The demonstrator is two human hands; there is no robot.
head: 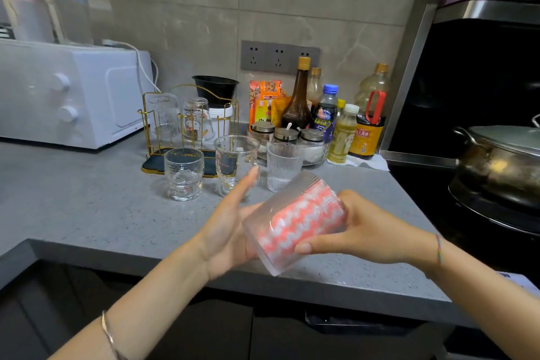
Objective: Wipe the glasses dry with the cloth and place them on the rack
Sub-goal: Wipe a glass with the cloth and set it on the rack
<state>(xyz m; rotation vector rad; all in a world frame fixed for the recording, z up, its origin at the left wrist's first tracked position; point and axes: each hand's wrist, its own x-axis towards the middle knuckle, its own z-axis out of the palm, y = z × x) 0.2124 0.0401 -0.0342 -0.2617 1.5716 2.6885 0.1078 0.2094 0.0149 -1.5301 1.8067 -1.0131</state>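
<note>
Grasping tilted ribbed glass (260,232) in my right hand (368,231), cloth (301,219) stuffed inside | my left hand (225,231) straight-fingered, palm against its base | rack (153,163) far left

Tumbler: the clear ribbed glass tumbler (263,225) is showing fine ridges and a smooth, glossy base.
Cloth: the pink-and-white zigzag fabric cloth (304,213) inside it is looking soft and matt.
Rack: the gold wire metal rack (155,162), far left, is shining.
Countertop: the grey speckled stone countertop (87,207) is looking smooth and matt.
Pot: the round steel pot (496,166), far right, is gleaming with a dulled, stained polish.
</note>
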